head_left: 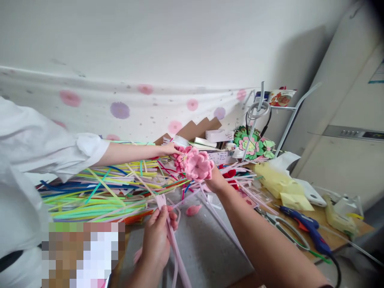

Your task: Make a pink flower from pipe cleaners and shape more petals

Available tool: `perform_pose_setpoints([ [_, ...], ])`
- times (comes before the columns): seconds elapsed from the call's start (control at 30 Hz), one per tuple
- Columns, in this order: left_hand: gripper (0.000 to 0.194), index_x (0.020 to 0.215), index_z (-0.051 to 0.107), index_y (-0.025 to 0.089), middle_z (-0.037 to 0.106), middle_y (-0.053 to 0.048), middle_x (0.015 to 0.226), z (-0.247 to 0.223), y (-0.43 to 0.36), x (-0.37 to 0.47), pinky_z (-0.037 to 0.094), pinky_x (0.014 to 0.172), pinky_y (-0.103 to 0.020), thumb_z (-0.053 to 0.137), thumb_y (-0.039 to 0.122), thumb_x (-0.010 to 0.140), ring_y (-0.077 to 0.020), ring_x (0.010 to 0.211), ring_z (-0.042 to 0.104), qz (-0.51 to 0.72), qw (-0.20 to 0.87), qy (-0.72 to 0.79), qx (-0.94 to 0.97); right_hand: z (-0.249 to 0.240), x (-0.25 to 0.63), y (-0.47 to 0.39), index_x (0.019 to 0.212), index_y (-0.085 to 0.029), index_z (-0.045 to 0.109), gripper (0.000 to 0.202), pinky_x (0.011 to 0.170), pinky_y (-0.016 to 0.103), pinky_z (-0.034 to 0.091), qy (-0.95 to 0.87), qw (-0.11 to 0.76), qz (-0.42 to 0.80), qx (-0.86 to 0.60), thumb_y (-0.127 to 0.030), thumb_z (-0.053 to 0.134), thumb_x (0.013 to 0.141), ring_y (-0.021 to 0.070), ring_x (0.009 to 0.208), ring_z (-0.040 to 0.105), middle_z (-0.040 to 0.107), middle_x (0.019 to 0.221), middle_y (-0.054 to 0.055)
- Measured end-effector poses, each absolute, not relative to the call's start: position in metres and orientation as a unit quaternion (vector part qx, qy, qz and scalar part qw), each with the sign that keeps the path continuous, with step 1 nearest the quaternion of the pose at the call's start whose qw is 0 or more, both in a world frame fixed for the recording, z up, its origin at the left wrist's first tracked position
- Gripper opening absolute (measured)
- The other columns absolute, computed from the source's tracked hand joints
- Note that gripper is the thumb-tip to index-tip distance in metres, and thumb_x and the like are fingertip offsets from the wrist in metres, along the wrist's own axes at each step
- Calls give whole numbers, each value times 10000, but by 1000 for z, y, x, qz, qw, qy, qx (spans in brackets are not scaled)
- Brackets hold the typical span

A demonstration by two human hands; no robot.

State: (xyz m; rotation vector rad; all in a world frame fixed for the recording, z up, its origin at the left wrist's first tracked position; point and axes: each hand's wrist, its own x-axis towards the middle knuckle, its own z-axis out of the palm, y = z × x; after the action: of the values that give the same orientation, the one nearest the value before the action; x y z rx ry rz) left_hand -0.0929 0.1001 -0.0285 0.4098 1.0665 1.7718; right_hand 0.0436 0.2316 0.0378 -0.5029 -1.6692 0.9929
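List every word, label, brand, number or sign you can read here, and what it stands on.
No text reads clearly enough to quote.
Red-and-white tub: bold characters, too blurred.
Upper white box: handwriting, too small.
Lower white box: handwriting, too small.
Control panel on the tall white appliance: marks too small.

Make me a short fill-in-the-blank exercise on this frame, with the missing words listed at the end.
1. The wearer's ____ hand grips pale pipe cleaners.
2. The right hand is partly hidden behind a ____ flower.
3. The glue gun is mostly ____.
4. The co-worker's sleeve is ____.
Missing words: left; pink; blue; white.
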Motion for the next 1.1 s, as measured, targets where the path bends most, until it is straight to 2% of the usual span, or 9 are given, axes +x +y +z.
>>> perform_pose_setpoints([
  [0.17,326,726,590,123,590,-2,498,-30,101,-90,376,413,-177,738,379,588,-85,427,494,724,487,453,180,38,53,225,817,-172,659,326,656,308,504,-677,564,423,-212,-434,682,625,216,770,613,663,736,62],
  [0.33,318,713,594,122,593,-1,510,-30,101,-88,386,425,-178,748,364,577,-84,441,496,719,494,453,184,43,66,224,784,-172,643,300,704,328,498,-646,617,380,-241,-427,646,626,223,807,610,672,801,71],
  [0.5,342,706,599,119,589,-2,508,-29,101,-87,380,422,-176,763,374,549,-81,437,490,715,493,461,181,36,71,233,912,-159,626,300,827,358,455,-601,677,311,-289,-315,607,656,229,893,596,671,923,86],
  [0.6,339,697,599,119,584,-2,507,-29,102,-86,377,420,-175,769,367,539,-81,440,488,715,489,465,183,21,69,239,951,-148,616,328,838,383,444,-584,694,285,-308,-287,590,656,247,896,595,672,929,101],
  [0.87,330,707,601,124,580,-3,515,-27,102,-82,373,418,-180,764,361,546,-85,448,485,704,490,473,200,-5,69,243,1080,-163,550,427,819,346,442,-581,690,277,-333,-216,571,658,242,934,582,641,1035,107],
  [1.0,334,705,599,123,570,3,514,-27,101,-82,363,415,-173,764,365,546,-76,442,470,697,488,482,210,-8,71,242,1010,-188,567,356,815,346,441,-586,678,282,-344,-188,558,654,239,900,580,657,957,73],
  [1.1,319,705,588,129,530,28,495,-29,99,-80,305,380,-155,754,366,570,-47,398,407,693,497,470,228,-9,71,240,964,-190,572,325,837,367,430,-588,675,289,-340,-178,566,639,253,902,575,659,873,58],
])
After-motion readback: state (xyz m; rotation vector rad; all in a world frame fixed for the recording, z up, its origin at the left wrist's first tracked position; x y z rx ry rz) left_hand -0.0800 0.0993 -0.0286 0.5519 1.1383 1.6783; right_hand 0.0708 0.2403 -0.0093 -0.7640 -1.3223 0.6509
